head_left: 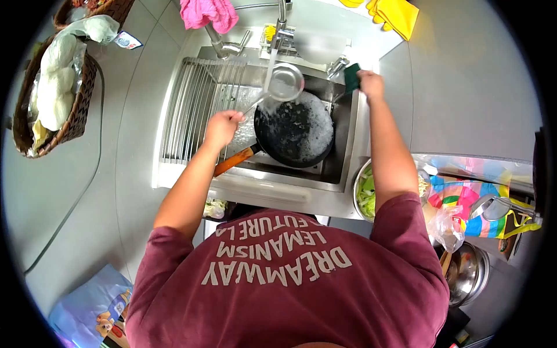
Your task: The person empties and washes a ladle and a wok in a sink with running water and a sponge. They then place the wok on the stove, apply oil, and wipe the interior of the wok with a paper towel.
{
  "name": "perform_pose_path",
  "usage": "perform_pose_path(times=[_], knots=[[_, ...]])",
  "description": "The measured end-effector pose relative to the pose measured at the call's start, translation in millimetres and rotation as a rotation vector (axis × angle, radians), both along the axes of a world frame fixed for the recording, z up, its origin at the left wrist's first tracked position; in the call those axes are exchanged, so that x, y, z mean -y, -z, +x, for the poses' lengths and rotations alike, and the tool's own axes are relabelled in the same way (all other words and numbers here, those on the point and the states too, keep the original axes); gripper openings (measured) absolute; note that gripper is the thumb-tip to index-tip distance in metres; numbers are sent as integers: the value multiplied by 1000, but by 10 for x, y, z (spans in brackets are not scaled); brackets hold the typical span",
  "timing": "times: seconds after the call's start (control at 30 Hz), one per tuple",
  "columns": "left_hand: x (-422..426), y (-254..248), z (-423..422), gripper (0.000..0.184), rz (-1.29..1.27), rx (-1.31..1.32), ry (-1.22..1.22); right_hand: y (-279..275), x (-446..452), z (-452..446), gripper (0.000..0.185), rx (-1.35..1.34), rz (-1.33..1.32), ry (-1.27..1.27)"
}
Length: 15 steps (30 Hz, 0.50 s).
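Observation:
My left hand (223,129) is closed round the thin handle of a metal ladle (286,82). Its round bowl is at the stream of water (271,69) falling from the faucet (282,36). At the right side of the sink my right hand (372,85) grips a dark green scouring pad (352,78). Between and below the hands, a black frying pan (284,130) rests in the steel sink (346,139), with white suds spread inside it. The pan's wooden handle (233,160) points toward me, under my left forearm.
A wire drying rack (194,110) covers the sink's left part. A pink cloth (210,13) hangs behind it, and yellow gloves (395,17) lie at the back right. A bowl of green vegetables (365,194) stands by my right forearm. A wicker basket (81,110) sits left.

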<state>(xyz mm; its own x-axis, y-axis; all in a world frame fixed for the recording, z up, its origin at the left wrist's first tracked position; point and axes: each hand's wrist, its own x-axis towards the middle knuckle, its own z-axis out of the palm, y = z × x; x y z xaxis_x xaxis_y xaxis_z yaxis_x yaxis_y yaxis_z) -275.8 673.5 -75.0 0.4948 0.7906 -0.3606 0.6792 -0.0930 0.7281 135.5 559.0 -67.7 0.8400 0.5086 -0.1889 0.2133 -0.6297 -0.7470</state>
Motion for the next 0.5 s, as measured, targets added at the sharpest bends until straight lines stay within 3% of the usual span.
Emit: perform_pose_path(times=[0.1, 0.2, 0.23, 0.3, 0.33, 0.47, 0.5], knots=[[-169, 237, 276, 25, -89, 125, -4, 280, -33, 283, 32, 907, 21, 244], [-334, 221, 613, 24, -93, 196, 107, 88, -106, -248, 32, 769, 292, -99], [-418, 300, 702, 23, -91, 272, 142, 11, -113, -525, 27, 601, 335, -231], [-569, 524, 888, 22, -88, 430, 209, -92, -159, -974, 25, 414, 408, -268], [-598, 530, 956, 20, -227, 503, 162, -108, -164, -1070, 25, 645, 423, -308], [-829, 484, 1072, 20, -195, 341, 222, -455, -223, -1362, 21, 1322, 341, -456], [-860, 504, 1074, 21, -163, 381, 207, -502, -244, -1353, 20, 1225, 195, -473]])
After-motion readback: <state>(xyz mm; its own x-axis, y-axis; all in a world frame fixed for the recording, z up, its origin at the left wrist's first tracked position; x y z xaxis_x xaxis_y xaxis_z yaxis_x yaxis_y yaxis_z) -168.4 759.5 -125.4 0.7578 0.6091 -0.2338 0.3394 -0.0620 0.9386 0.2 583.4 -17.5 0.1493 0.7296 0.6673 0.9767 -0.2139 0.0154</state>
